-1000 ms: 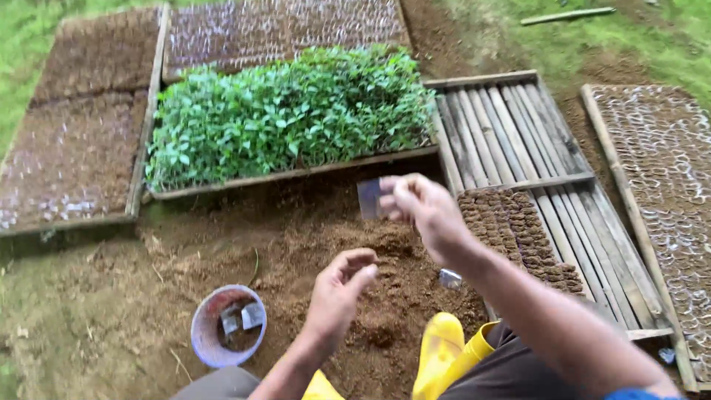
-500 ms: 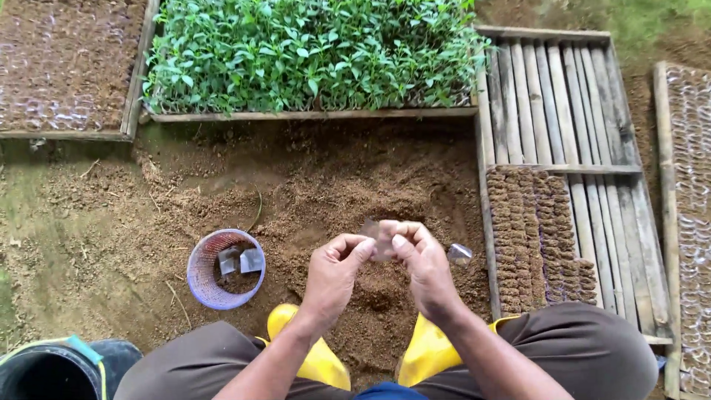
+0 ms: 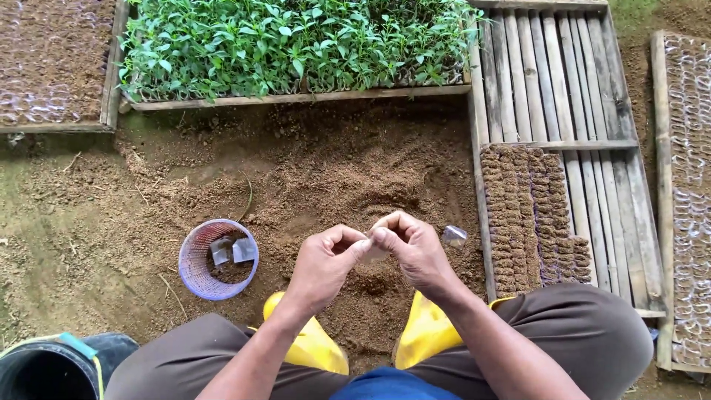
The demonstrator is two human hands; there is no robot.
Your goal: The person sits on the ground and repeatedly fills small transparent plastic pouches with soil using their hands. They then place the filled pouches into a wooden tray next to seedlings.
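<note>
A: Plastic bag (image 3: 376, 253), small and clear — where is it sitting in the grip?

B: It is lying right between the two hands, over the mound of loose soil (image 3: 326, 185). The left hand (image 3: 324, 264) and the right hand (image 3: 415, 252) are meeting fingertip to fingertip, and both are pinching the bag's edge between thumb and forefinger. Only a sliver of plastic is showing between the fingers.

A: Taking the soil mound as the landmark, what is lying around it, biggest first?

B: Beyond the mound, a wooden frame full of green seedlings (image 3: 296, 44) is standing along its far edge. To the right of the mound, a slatted bamboo rack (image 3: 563, 81) is lying flat, and rows of soil-filled bags (image 3: 529, 215) are packing the rack's near left part. Further right of the mound, past the rack, a bed of empty clear bags (image 3: 689, 185) is running along the picture's edge. Far left of the mound, another bed of filled bags (image 3: 48, 63) is showing.

A: And closer in?

B: The person's brown-trousered knees are framing the mound's near side, with yellow boots (image 3: 426, 333) planted on it. A black bucket (image 3: 52, 370) is sitting at the near left corner. Left of the mound, a small lilac basket (image 3: 194, 270) is holding a few flat clear bags. Just right of the right hand, one loose clear bag (image 3: 453, 236) is resting on the soil.
</note>
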